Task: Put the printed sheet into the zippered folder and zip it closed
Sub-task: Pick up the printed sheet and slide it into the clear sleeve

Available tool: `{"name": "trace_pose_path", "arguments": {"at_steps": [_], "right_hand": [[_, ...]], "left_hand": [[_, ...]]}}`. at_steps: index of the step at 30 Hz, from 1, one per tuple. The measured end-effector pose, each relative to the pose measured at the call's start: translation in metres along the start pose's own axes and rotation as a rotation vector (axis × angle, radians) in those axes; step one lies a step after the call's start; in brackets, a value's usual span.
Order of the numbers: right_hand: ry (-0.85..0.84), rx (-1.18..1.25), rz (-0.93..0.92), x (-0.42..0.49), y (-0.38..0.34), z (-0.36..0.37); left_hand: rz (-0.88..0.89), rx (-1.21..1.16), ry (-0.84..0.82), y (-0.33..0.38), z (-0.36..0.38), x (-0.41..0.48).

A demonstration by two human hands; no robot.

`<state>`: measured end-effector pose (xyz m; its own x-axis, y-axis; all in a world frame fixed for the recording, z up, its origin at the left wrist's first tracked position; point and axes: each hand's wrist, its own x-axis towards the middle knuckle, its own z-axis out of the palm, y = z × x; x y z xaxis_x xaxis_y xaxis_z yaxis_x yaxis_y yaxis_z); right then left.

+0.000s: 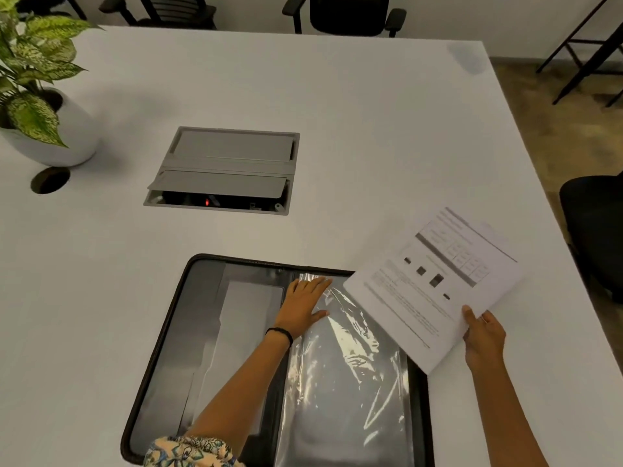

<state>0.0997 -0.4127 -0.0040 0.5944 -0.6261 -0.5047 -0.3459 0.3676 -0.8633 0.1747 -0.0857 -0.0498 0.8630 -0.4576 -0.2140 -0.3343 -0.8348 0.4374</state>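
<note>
Spread open before me on the white table (337, 112), the zippered folder (188, 332) lies flat. My left hand (303, 308) rests on its clear plastic sleeve (344, 382), fingers wide. My right hand (483, 335) pinches the printed sheet (435, 284), tilted over the folder's right edge.

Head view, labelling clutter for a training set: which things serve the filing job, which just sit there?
Job: printed sheet in right hand; open zippered folder; left hand on its plastic sleeve.
Idle: potted plant; table's cable box; chairs.
</note>
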Motion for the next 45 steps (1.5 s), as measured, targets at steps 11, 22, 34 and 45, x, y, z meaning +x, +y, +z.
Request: {"name": "trace_pose_path", "arguments": {"at_steps": [11,22,34,45], "right_hand": [[0.016,0.221,-0.002,0.006,-0.033,0.07],[-0.108,0.19,-0.052,0.028,-0.048,0.144],[-0.15,0.182,-0.077,0.031,-0.041,0.185],[-0.293,0.036,-0.097,0.037,-0.016,0.2]], "left_hand": [[-0.105,-0.086,-0.026,0.007,-0.016,0.029],[-0.167,-0.39,-0.024,0.021,-0.024,0.052],[-0.075,-0.587,-0.106,0.018,-0.037,0.053],[-0.053,-0.571,-0.089,0.018,-0.039,0.05]]}}
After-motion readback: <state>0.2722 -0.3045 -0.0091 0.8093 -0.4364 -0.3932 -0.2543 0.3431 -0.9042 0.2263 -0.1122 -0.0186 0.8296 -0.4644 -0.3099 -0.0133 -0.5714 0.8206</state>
